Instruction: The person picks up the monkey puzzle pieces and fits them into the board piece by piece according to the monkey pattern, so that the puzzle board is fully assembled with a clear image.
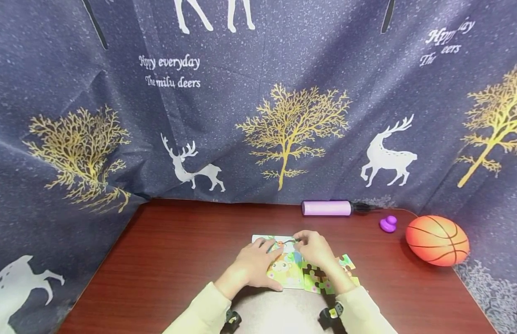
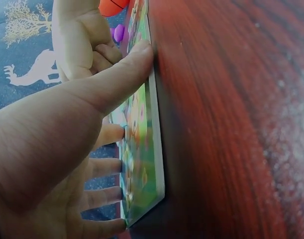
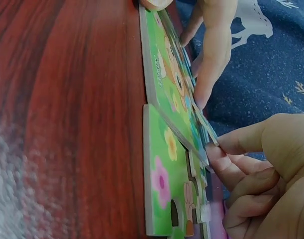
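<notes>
A picture puzzle (image 1: 288, 279) with a cartoon animal on green ground lies at the table's front middle. My left hand (image 1: 254, 265) rests on its left part, fingers spread and fairly straight, with the thumb at the near edge. At the far right corner my right hand (image 1: 315, 249) pinches a thin puzzle piece (image 3: 207, 128) between thumb and index finger. That piece stands tilted in the right wrist view, and a left fingertip touches it. Against the right side sits another puzzle section (image 3: 161, 164) with flowers and gaps; my right forearm partly hides it from above.
On the brown table (image 1: 179, 246), a purple pump (image 1: 326, 208) lies along the back. A purple rubber duck (image 1: 388, 224) and an orange basketball (image 1: 437, 240) are at the right. A dark blue cloth (image 1: 225, 116) with deer and trees hangs behind.
</notes>
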{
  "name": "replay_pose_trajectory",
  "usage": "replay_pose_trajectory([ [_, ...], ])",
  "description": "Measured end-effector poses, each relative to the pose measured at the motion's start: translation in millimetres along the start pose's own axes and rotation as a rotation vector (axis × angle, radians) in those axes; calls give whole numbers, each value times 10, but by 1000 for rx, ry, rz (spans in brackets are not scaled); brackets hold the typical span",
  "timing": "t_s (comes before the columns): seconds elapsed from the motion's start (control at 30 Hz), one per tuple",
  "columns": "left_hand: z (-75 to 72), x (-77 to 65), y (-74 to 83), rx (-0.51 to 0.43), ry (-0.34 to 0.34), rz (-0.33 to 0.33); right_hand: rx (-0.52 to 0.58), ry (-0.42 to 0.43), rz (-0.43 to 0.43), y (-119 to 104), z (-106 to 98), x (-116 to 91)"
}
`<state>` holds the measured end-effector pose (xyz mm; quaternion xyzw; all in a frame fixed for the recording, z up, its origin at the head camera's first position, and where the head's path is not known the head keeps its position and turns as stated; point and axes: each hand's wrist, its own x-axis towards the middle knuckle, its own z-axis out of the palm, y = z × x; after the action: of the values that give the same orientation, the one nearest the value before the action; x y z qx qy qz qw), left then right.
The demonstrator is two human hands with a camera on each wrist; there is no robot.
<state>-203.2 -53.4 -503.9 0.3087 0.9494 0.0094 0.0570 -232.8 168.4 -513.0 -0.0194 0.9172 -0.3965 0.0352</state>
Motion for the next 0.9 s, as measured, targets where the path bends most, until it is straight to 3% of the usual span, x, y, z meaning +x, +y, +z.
replay_pose_trajectory([
  [0.2, -36, -10, 13, 4, 6, 6, -25, 12, 22, -28, 0, -15],
  [0.47, -12, 11, 12, 28, 10, -1, -102, 30, -17, -2, 15, -1],
  [0.9, 11, 21, 32, 37, 29, 2, -70, 22, -46, 19, 27, 41],
])
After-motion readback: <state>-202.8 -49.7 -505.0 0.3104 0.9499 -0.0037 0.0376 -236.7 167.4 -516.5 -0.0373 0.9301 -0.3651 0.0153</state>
